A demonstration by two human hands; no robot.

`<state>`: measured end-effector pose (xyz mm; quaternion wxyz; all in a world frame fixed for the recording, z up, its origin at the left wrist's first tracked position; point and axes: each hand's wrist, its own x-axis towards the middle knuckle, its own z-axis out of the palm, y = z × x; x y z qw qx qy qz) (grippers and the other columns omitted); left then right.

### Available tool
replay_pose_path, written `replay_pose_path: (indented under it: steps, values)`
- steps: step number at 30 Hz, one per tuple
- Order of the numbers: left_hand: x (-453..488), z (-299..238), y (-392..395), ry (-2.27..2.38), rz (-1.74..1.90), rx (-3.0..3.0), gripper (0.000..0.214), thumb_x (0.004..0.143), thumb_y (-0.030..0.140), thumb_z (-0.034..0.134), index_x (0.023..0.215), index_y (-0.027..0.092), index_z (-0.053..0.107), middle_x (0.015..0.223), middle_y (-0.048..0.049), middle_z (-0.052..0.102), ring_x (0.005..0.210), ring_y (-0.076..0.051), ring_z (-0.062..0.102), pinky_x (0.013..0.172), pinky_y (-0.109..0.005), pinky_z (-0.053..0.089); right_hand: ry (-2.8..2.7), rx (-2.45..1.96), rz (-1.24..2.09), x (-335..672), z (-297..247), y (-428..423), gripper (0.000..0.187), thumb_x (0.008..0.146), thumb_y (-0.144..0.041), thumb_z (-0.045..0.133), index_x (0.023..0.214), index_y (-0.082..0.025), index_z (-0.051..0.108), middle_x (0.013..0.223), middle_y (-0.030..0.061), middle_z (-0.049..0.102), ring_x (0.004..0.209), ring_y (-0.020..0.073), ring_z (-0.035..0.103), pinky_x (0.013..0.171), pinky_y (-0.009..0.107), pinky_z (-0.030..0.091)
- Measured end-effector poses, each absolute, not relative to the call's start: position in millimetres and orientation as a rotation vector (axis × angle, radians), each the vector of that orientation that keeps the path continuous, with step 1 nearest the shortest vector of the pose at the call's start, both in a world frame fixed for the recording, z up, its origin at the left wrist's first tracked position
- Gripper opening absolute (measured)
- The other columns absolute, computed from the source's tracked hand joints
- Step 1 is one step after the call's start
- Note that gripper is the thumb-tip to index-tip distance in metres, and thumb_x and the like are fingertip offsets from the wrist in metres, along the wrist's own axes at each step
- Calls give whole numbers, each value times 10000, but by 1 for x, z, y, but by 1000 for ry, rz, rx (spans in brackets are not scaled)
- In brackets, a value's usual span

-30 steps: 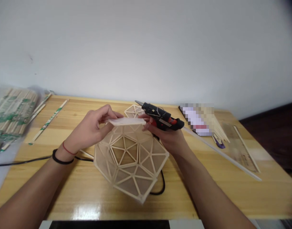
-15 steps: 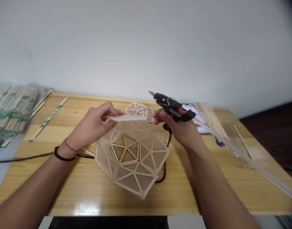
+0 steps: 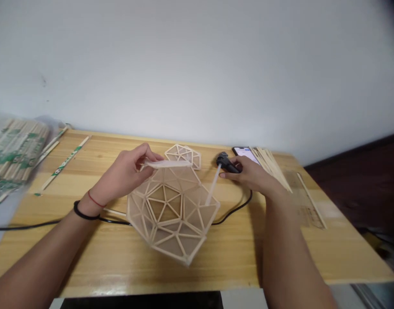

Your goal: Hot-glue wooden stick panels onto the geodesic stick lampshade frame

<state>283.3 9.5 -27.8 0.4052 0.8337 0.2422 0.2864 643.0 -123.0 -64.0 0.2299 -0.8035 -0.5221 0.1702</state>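
A bowl-like frame of thin wooden sticks (image 3: 174, 227), joined in triangles and backed with translucent sheet, rests in the middle of the table. My left hand (image 3: 132, 165) pinches the upper left edge of a panel along its top rim. To the right of the frame, my right hand (image 3: 248, 171) grips the handle of a black glue gun (image 3: 227, 163), low over the table. From its rear a clear glue stick (image 3: 213, 184) slants toward the frame's right side. Behind the frame lies a smaller stick panel (image 3: 180, 155), partly covered by the raised rim.
Bagged disposable chopsticks (image 3: 19, 148) lie at the left, near one wrapped chopstick pair (image 3: 66, 162). A phone (image 3: 245, 153) and bare wooden sticks (image 3: 270, 165) sit at the back right. A black cord (image 3: 234, 209) runs across the table (image 3: 126, 270).
My right hand has moved from beside the frame's top rim down to the right. The glue gun has turned, its rear now facing me. My left hand keeps its pinch.
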Motion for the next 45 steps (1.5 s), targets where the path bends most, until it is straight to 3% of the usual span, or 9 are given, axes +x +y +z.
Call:
replay_pose_path:
  steps: [4,10,13,17,23,27,30,35,45]
  values:
    - [282,-26,10,646,714,2162,90,847,125,615,876,205,585,1126,-51,784,932,-167,732,708,-254,530,-1354,-2148,332,643,-60,-124,540,634,-567,828,996,-197,675,1010,91,680,837,249,619,718,378,498]
    - [278,-22,12,704,687,2188,104,835,145,616,809,213,542,1094,-26,782,961,-179,725,706,-255,517,-1567,-1722,58,586,-55,-101,226,934,-419,582,997,-220,668,1064,101,694,1021,254,631,936,416,482]
    - [275,-20,16,784,680,2266,96,847,198,620,790,214,544,994,-7,785,800,-158,694,636,-247,467,-1664,-1706,221,565,-57,-94,245,984,-391,517,913,-216,673,958,74,721,923,225,647,855,358,481]
    - [271,-17,22,875,682,2342,79,848,251,617,791,216,575,785,24,740,610,-139,580,570,-252,399,-1668,-1786,329,566,-57,-96,483,1021,-452,427,624,-215,570,626,15,626,631,178,582,658,308,428]
    - [262,-16,32,887,762,2280,71,836,232,600,786,222,550,967,-14,779,827,-180,691,675,-262,474,-1810,-1828,524,580,-51,-107,561,987,-478,507,492,-215,518,521,-2,577,542,160,544,620,304,411]
    - [258,-17,37,902,790,2242,68,817,216,591,792,232,530,1000,-21,775,922,-203,711,736,-283,511,-1821,-1887,417,576,-52,-103,339,945,-373,562,661,-206,643,684,23,654,643,179,579,631,305,427]
    - [258,-18,39,891,772,2250,74,803,205,579,793,236,513,1013,-25,766,929,-206,706,746,-296,515,-1718,-1882,266,567,-56,-86,181,932,-305,570,936,-197,716,939,76,710,836,210,644,774,336,498]
    - [260,-22,40,885,769,2277,88,782,207,563,803,238,483,1009,-32,740,918,-211,680,740,-304,509,-1814,-2016,99,553,-72,-46,492,890,-425,687,1297,-156,625,1324,183,636,1244,335,538,1072,474,411]
    - [262,-19,38,859,750,2335,120,788,161,529,845,228,448,949,-20,673,834,-186,604,757,-316,456,-1736,-2012,35,551,-87,-28,610,766,-380,817,1292,-156,603,1244,197,639,1177,378,545,1022,551,441]
